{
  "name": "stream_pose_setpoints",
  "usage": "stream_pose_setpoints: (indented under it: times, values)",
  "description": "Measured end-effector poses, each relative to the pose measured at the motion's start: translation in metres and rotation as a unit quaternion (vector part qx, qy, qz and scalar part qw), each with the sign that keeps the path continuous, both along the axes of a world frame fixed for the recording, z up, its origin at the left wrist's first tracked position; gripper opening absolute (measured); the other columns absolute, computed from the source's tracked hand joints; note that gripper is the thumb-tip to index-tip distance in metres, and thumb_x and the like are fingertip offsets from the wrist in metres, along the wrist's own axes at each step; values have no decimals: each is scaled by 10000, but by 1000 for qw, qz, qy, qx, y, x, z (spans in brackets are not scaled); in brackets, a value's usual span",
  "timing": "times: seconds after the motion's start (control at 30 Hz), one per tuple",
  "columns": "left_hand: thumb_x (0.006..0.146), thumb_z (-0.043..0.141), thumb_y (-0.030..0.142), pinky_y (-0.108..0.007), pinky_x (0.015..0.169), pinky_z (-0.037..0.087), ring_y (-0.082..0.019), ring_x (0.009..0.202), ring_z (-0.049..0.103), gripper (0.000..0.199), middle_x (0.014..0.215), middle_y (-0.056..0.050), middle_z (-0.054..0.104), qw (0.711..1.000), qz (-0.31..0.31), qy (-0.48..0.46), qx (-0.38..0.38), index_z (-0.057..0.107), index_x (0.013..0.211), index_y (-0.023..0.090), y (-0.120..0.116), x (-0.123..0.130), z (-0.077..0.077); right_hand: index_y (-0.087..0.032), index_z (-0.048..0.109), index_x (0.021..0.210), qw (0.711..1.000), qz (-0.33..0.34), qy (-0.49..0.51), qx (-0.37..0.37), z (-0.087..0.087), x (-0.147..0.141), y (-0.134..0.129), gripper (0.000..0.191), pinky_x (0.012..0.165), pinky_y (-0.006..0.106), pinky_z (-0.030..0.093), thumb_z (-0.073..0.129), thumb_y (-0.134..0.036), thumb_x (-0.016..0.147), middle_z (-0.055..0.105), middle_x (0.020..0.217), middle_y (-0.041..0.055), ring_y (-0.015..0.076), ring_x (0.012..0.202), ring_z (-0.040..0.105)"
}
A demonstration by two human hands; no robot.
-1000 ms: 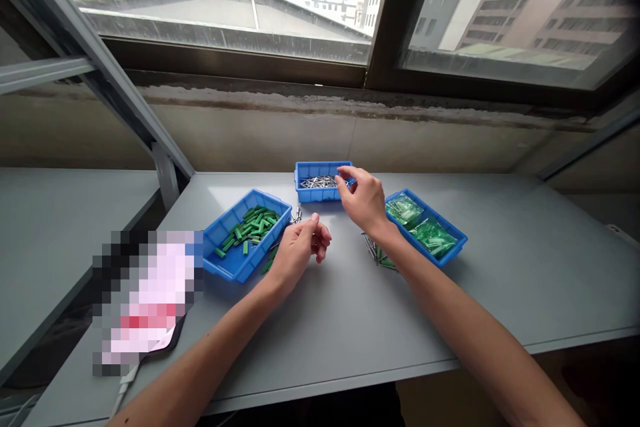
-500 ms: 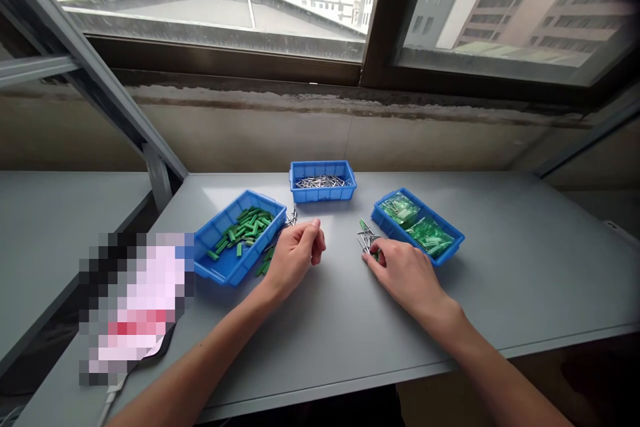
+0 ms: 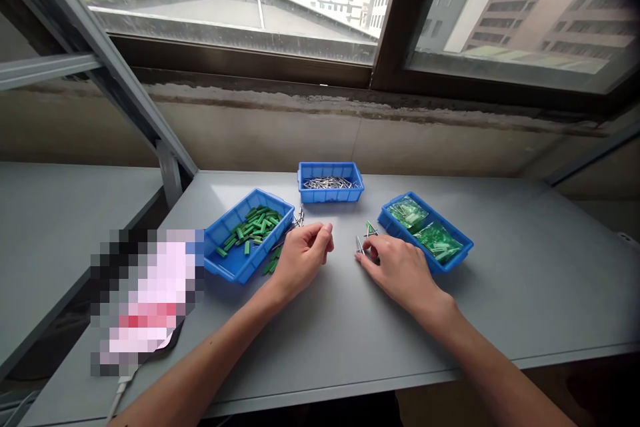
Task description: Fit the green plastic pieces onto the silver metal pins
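Note:
My left hand [image 3: 305, 253] is closed, thumb pressed over curled fingers, above the desk beside the left blue bin. Whatever it may hold is hidden. Under and behind it, partly covered, lie loose green plastic pieces [image 3: 271, 264] and thin silver metal pins [image 3: 299, 216]. My right hand [image 3: 400, 263] rests low at the right blue bin's near-left side, thumb and fingertips pinched around a thin silver metal pin [image 3: 359, 245]. Just behind its fingers, a small pile of pins and green pieces [image 3: 371, 229] shows in part.
The left blue bin [image 3: 227, 268] contains short green pieces. A back blue bin [image 3: 331, 196] contains silver pins. Clear packets [image 3: 439, 241] with green pieces fill the right blue bin [image 3: 456, 260]. A blurred-out object [image 3: 155, 293] with a white cable lies at left.
The view has shifted slightly, moving everything a little to the right. My right hand has drawn a silver pin slightly away from the pile; my left hand stays closed.

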State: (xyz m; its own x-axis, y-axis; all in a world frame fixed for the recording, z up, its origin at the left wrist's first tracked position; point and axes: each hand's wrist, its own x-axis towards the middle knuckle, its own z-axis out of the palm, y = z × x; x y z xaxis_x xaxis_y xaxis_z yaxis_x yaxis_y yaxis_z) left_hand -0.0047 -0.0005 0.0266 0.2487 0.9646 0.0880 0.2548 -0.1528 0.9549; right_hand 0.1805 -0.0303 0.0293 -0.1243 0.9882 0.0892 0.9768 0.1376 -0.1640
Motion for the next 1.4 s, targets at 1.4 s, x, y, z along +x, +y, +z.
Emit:
stream_pose_setpoints:
  times: [1.4]
  values:
    - [870,554,307,-225,599,431,-117,611,537,165,755,-21,646,986,58,82,131,645,853,171,9,-7,-11,-196,713,926,879,48,462,105,-6,-8,29,175,638,258,525,615,-313,840,725,876,43,165,772,668]
